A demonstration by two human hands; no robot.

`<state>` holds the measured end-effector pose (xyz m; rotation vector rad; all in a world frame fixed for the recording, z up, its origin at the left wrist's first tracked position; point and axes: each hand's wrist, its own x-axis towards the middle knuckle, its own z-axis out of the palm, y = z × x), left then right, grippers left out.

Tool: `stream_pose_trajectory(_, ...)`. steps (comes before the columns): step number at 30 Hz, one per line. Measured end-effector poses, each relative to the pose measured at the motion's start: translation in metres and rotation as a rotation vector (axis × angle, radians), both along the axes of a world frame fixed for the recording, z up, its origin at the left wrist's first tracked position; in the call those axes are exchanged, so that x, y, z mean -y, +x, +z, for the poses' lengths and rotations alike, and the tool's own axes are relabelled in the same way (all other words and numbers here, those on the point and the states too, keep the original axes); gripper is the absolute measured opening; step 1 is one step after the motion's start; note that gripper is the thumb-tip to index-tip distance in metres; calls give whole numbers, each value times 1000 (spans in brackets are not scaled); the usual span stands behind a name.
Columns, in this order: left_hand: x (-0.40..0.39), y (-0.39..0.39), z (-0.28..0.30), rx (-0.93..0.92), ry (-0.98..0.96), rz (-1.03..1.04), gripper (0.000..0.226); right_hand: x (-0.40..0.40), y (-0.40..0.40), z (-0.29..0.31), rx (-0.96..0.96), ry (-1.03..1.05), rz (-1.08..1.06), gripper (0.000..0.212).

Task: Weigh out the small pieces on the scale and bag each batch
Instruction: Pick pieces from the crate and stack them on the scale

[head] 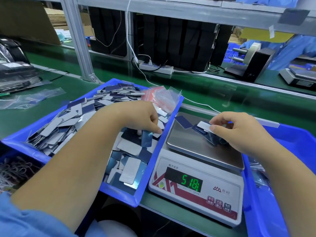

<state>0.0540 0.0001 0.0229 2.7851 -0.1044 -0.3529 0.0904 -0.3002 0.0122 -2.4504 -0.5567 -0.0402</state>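
Note:
A blue bin (154, 161) at the left holds a heap of small flat pieces (65, 127), grey on one side and dark blue on the other. My left hand (145, 117) reaches into it and pinches a blue piece (146, 138) held upright. The digital scale (196, 182) stands to the right, its green display lit. My right hand (239, 129) grips a small stack of pieces (205, 128) resting on the steel pan (184, 139). One dark piece (183, 121) lies apart on the pan. Small clear bags (164, 98) with red print sit in the bin's far corner.
A second blue bin (290, 142) stands right of the scale. Clear bags (30, 98) lie on the green belt at the left. A power strip (156, 68) and cables sit behind, with a metal frame post (77, 40). Another scale (299, 76) is far right.

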Motion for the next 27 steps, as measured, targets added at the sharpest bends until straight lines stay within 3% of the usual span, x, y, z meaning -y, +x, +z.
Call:
stream_pose_trajectory(9,-9,-18,24,-167,251,9,21,0,1,1,10,-9,4,7)
stream_pose_trajectory(18,-9,-37,23,-274,293,-21,54,-1,-2,2,7,-23,9,10)
stream_pose_trajectory(27,-17,-35,28,-138,194,-36,29,-1,-1,1,12,-10,3,9)
